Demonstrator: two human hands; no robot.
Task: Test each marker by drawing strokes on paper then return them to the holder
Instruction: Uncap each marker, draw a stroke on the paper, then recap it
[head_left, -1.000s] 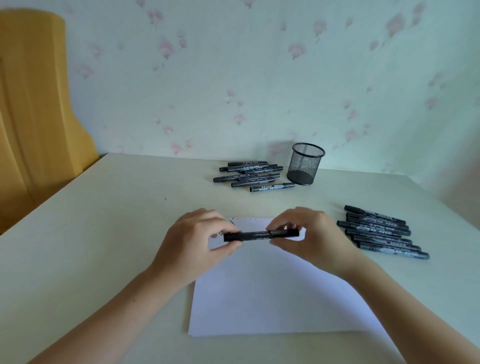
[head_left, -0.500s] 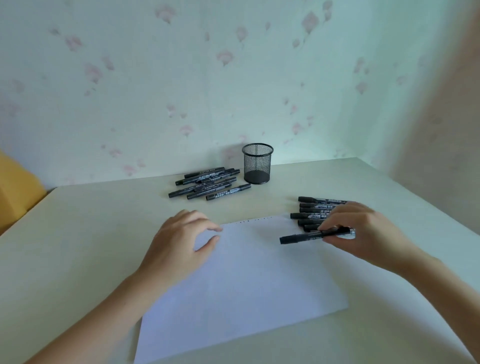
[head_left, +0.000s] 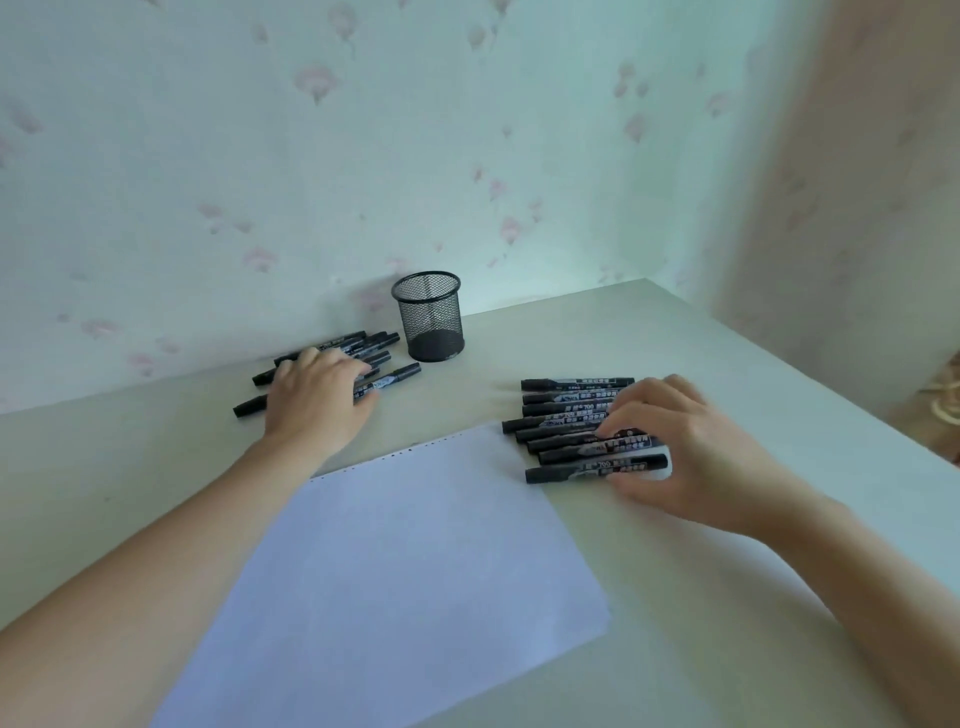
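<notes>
The table (head_left: 675, 597) is pale, set against flowered wallpaper (head_left: 363, 156). Paper (head_left: 405, 571) lies in front, the mesh holder (head_left: 428, 317) stands empty at the back. The left hand (head_left: 317, 400) rests on the far markers (head_left: 332, 371), grasp hidden. The right hand (head_left: 675, 447), fingers curled over the near row (head_left: 566, 431), seems to be setting one down; I cannot tell if it has let go. Best lift a single far marker cleanly, without rolling its neighbours
</notes>
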